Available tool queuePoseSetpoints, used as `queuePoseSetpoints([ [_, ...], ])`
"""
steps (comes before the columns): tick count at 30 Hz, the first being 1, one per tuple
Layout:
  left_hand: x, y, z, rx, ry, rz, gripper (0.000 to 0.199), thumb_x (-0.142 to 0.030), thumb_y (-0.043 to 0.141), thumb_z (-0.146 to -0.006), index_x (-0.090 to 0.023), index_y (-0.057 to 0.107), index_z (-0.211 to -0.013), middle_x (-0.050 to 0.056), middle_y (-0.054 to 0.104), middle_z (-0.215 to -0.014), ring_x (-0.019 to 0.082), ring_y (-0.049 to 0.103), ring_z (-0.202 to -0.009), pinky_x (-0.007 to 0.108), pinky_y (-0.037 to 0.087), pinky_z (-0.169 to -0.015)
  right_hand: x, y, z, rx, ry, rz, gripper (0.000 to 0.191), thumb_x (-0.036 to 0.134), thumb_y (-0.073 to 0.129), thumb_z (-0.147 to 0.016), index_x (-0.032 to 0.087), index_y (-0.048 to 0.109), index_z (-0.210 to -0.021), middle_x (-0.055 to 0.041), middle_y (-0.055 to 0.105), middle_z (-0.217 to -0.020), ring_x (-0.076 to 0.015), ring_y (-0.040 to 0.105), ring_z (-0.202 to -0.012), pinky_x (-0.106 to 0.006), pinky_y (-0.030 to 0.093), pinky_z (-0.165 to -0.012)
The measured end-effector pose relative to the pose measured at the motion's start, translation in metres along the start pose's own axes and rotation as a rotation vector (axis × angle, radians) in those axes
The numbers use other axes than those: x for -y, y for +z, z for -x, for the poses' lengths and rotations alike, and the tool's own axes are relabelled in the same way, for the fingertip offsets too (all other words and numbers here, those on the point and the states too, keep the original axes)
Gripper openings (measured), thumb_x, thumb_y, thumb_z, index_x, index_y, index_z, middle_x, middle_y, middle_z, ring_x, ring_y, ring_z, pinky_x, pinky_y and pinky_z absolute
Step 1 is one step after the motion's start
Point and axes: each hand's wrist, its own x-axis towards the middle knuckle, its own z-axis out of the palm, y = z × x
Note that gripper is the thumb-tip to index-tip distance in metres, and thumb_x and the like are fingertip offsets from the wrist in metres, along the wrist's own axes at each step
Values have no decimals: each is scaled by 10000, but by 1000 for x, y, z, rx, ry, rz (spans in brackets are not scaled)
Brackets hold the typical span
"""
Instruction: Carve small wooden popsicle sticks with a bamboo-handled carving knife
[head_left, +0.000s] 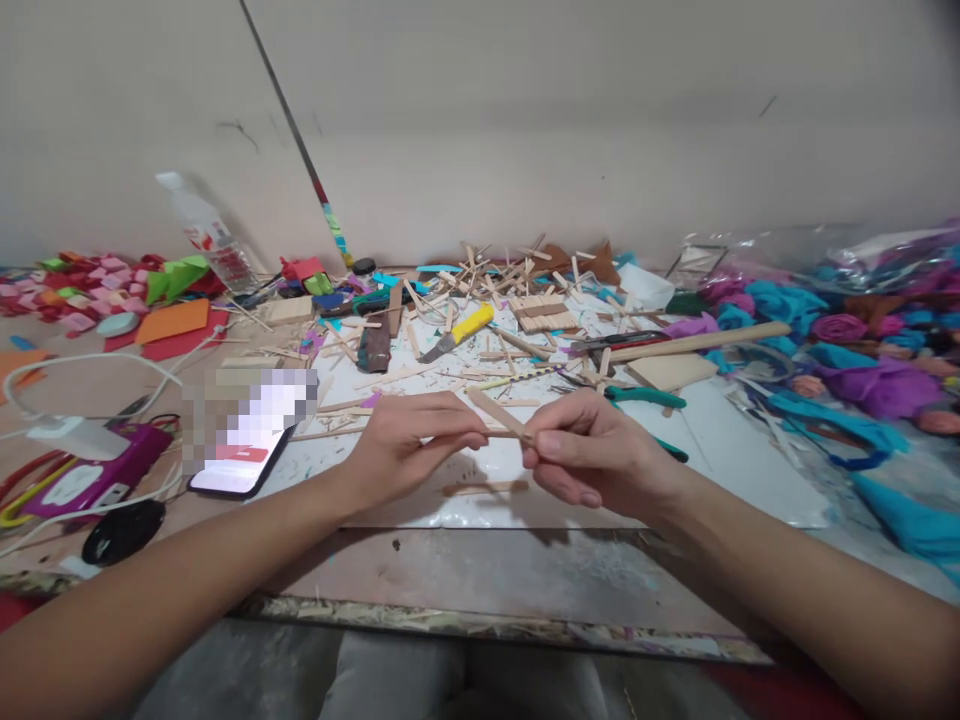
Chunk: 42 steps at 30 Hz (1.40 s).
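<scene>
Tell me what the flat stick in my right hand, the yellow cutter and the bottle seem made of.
The flat stick in your right hand looks like bare wood: pale tan, matte. The yellow cutter seems to have a plastic handle, bright and evenly coloured, with a grey, probably metal blade. The bottle looks like clear plastic, being see-through and shiny.

A clear plastic bottle (214, 240) is noted before the wall (525, 130). A lit phone (238, 475) (screen partly pixelated) is laid at left, near a purple power strip (105, 476) topped by a white charger (81, 437). An orange sheet (174, 320) is lapped over a red sheet (184, 347). Blue crepe paper (780, 305) is heaped at right; small pink pieces (112, 281) are piled at far left.
</scene>
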Motion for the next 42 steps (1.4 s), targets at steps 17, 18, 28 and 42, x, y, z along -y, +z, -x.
queuePoseSetpoints([
  [17, -30, -3, 2, -261, -425, 431, 199, -437, 676, -1043, -265, 574, -1053, -32, 544, -921, 82, 496, -784, 175, 445, -689, 10, 20, 30, -243, -29, 278, 367, 523, 784, -922, 168, 744, -838, 15, 600, -498, -39, 421, -356, -139, 287, -346],
  [18, -31, -3, 4, -233, -435, 444, 191, -438, 676, -1043, -275, 584, -1081, -32, 544, -897, 81, 487, -751, 175, 428, -658, 9, 20, 29, -243, -16, 279, 374, 530, 781, -922, 166, 743, -841, 12, 600, -500, -41, 422, -357, -141, 284, -345],
  [28, -46, -5, -3, -144, -349, 333, 206, -432, 757, -980, -236, 755, -916, -27, 621, -700, 79, 545, -610, 172, 403, -525, 6, 18, 14, -232, 109, 309, 421, 584, 826, -848, 171, 759, -813, -13, 620, -512, -67, 441, -352, -184, 295, -337],
  [42, -24, -57, -31, 131, -532, 77, 386, -384, 693, -916, -188, 547, -618, -32, 405, -571, 93, 353, -528, 262, 243, -492, 5, -2, -1, -300, -19, 771, 459, 614, 713, -925, 178, 792, -805, -38, 681, -589, -107, 543, -455, -225, 413, -413],
])
